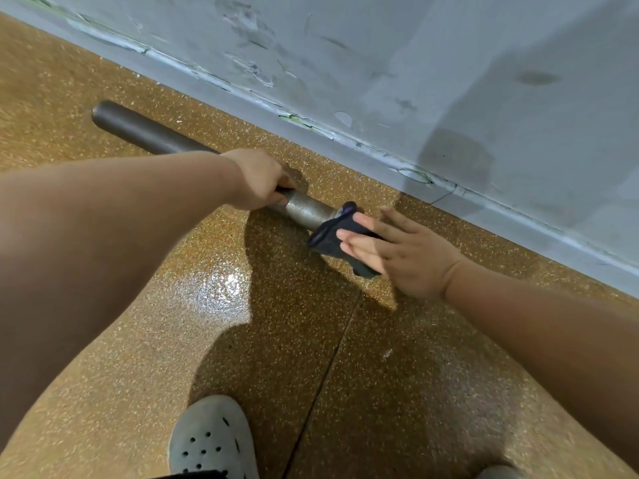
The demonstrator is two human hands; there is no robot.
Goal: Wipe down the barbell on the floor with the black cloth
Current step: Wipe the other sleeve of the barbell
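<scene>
The barbell (pixel 145 131) lies slanted on the speckled floor, its dark sleeve end at the upper left and a lighter steel collar (pixel 307 207) near the middle. My left hand (pixel 259 179) grips the bar just left of the collar. The black cloth (pixel 328 235) is bunched over the bar right of the collar. My right hand (pixel 401 250) lies on the cloth with straight fingers and presses it against the bar. The bar beyond the cloth is hidden under that hand.
A scuffed grey wall (pixel 415 81) runs diagonally just behind the barbell. The brown speckled floor (pixel 242 305) has a seam and a glossy patch. A grey clog (pixel 214 440) on my foot stands at the bottom middle.
</scene>
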